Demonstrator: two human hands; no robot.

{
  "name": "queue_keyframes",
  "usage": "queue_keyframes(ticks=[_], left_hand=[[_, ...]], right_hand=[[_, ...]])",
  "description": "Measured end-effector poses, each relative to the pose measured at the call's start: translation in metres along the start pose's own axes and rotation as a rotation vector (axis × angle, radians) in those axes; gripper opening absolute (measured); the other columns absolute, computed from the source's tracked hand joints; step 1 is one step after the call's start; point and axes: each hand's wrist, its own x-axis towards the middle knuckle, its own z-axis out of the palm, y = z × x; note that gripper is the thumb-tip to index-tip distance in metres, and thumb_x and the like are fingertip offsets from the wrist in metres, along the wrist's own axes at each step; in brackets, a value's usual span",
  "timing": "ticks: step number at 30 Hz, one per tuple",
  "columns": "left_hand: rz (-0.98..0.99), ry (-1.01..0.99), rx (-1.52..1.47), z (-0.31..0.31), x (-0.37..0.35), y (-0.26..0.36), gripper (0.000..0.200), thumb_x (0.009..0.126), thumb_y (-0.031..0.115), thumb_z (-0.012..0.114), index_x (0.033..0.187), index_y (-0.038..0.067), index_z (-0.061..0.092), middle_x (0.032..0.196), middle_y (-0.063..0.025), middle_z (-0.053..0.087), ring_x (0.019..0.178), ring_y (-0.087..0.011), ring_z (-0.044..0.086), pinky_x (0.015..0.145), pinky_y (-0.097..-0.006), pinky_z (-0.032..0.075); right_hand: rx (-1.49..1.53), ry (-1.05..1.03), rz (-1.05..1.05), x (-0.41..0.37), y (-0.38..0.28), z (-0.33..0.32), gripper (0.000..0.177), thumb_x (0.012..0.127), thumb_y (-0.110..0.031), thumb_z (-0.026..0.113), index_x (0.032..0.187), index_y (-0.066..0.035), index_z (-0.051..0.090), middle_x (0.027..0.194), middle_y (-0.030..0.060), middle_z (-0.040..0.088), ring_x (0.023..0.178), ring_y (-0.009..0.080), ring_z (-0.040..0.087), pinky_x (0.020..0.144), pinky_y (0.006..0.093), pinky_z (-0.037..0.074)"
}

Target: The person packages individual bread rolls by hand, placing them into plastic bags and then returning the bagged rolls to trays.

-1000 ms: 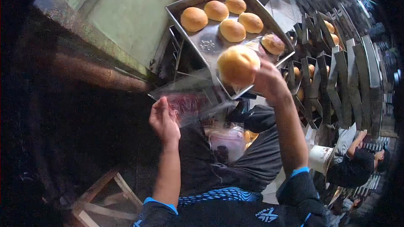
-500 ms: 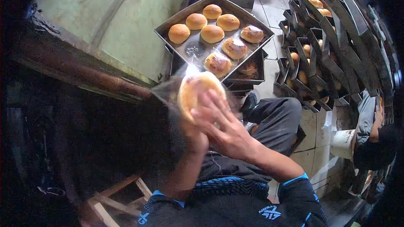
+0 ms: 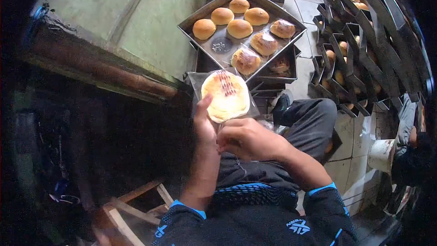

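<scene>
A round bun [image 3: 226,105] lies inside a clear plastic bag [image 3: 196,82] with red print on it. My left hand [image 3: 204,120] holds the bagged bun from below and the left, thumb along its edge. Just under the bun, my right hand [image 3: 248,137] is closed, its curled fingers pinching the lower end of the bag; the fingertips are partly hidden. Beyond my hands, a square metal tray [image 3: 193,41] carries several unwrapped buns [image 3: 240,28] and three bagged buns [image 3: 246,61] along its right side.
Another tray [image 3: 291,75] sits beneath the first. Stacked metal trays with buns [image 3: 350,59] rise on the right. A green panel [image 3: 150,27] stands at the left, a wooden frame [image 3: 120,225] below it. Another person's leg [image 3: 405,120] and a white bucket [image 3: 381,155] are at far right.
My right hand has moved off the bun's face down to the bag's lower end, fingers now curled. The bagged bun faces me more squarely. The view has shifted slightly.
</scene>
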Motion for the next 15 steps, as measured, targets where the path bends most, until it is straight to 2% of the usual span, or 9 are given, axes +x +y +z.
queue_keyframes(ticks=[2, 4, 5, 7, 8, 10, 12, 14, 15], left_hand=[[-0.151, 0.133, -0.159, 0.002, 0.003, 0.012, 0.055, 0.093, 0.040, 0.056, 0.134, 0.003, 0.054, 0.125, -0.0212, 0.064, 0.106, -0.0361, 0.066, 0.086, -0.0553, 0.058], [-0.238, -0.084, -0.423, -0.042, 0.018, 0.023, 0.055, 0.093, 0.043, 0.056, 0.132, 0.005, 0.056, 0.121, -0.0213, 0.065, 0.100, -0.0366, 0.068, 0.076, -0.0566, 0.060], [-0.204, -0.039, -0.350, -0.049, 0.019, 0.030, 0.063, 0.089, 0.055, 0.054, 0.131, 0.008, 0.056, 0.121, -0.0191, 0.065, 0.100, -0.0367, 0.068, 0.073, -0.0533, 0.061], [-0.189, 0.053, -0.346, -0.048, 0.016, 0.040, 0.064, 0.088, 0.051, 0.053, 0.135, 0.008, 0.054, 0.125, -0.0200, 0.063, 0.103, -0.0390, 0.066, 0.075, -0.0529, 0.061], [-0.204, 0.059, -0.367, -0.049, 0.013, 0.039, 0.064, 0.087, 0.049, 0.053, 0.136, 0.007, 0.053, 0.127, -0.0204, 0.062, 0.105, -0.0390, 0.065, 0.077, -0.0521, 0.061], [-0.181, 0.101, -0.236, -0.048, 0.008, 0.018, 0.063, 0.087, 0.043, 0.051, 0.139, 0.007, 0.050, 0.130, -0.0206, 0.060, 0.108, -0.0388, 0.065, 0.081, -0.0523, 0.060], [-0.168, -0.040, -0.182, -0.036, -0.016, -0.006, 0.065, 0.096, 0.048, 0.047, 0.144, 0.004, 0.044, 0.135, -0.0205, 0.057, 0.117, -0.0362, 0.060, 0.096, -0.0489, 0.054], [-0.355, -0.099, -0.396, -0.042, -0.040, -0.021, 0.069, 0.101, 0.055, 0.040, 0.146, 0.003, 0.039, 0.136, -0.0205, 0.055, 0.122, -0.0329, 0.057, 0.100, -0.0432, 0.050], [-0.133, 0.079, 0.010, -0.052, -0.040, -0.045, 0.071, 0.102, 0.058, 0.038, 0.146, 0.003, 0.040, 0.137, -0.0201, 0.055, 0.123, -0.0301, 0.056, 0.101, -0.0413, 0.048]], right_hand=[[-0.112, -0.081, 0.028, -0.001, -0.016, -0.004, 0.014, 0.081, -0.003, 0.068, 0.094, -0.002, 0.062, 0.084, 0.0124, 0.060, 0.077, 0.0339, 0.062, 0.068, 0.0424, 0.051], [0.410, -0.338, -0.202, -0.004, -0.037, -0.018, 0.005, 0.087, -0.005, 0.065, 0.088, -0.001, 0.063, 0.082, 0.0109, 0.060, 0.076, 0.0304, 0.062, 0.067, 0.0410, 0.049], [0.527, -0.436, -0.167, -0.007, -0.033, -0.025, 0.008, 0.088, -0.008, 0.067, 0.088, -0.001, 0.064, 0.081, 0.0102, 0.062, 0.075, 0.0294, 0.063, 0.068, 0.0405, 0.049], [0.755, -0.622, -0.087, -0.014, -0.016, -0.039, 0.016, 0.091, -0.016, 0.071, 0.086, -0.001, 0.067, 0.079, 0.0086, 0.066, 0.073, 0.0273, 0.064, 0.069, 0.0394, 0.050], [0.308, -0.318, 0.080, -0.020, 0.002, -0.036, 0.016, 0.084, -0.017, 0.077, 0.091, -0.003, 0.070, 0.085, 0.0096, 0.068, 0.080, 0.0284, 0.066, 0.075, 0.0377, 0.052], [-0.442, 0.540, 0.181, -0.013, 0.027, -0.003, 0.022, 0.078, -0.015, 0.081, 0.095, -0.006, 0.072, 0.088, 0.0090, 0.068, 0.084, 0.0307, 0.066, 0.080, 0.0368, 0.053], [-0.319, 0.589, 0.044, -0.009, 0.017, -0.007, 0.026, 0.073, -0.008, 0.083, 0.098, -0.008, 0.075, 0.093, 0.0097, 0.069, 0.090, 0.0299, 0.066, 0.088, 0.0393, 0.053], [-0.403, 0.650, -0.127, -0.008, 0.016, -0.004, 0.020, 0.074, -0.009, 0.084, 0.091, -0.003, 0.075, 0.089, 0.0118, 0.068, 0.086, 0.0255, 0.065, 0.085, 0.0370, 0.053], [-0.269, 0.708, -0.045, -0.010, 0.021, -0.001, 0.017, 0.078, -0.010, 0.082, 0.092, -0.003, 0.074, 0.090, 0.0105, 0.068, 0.083, 0.0238, 0.064, 0.080, 0.0344, 0.052]])
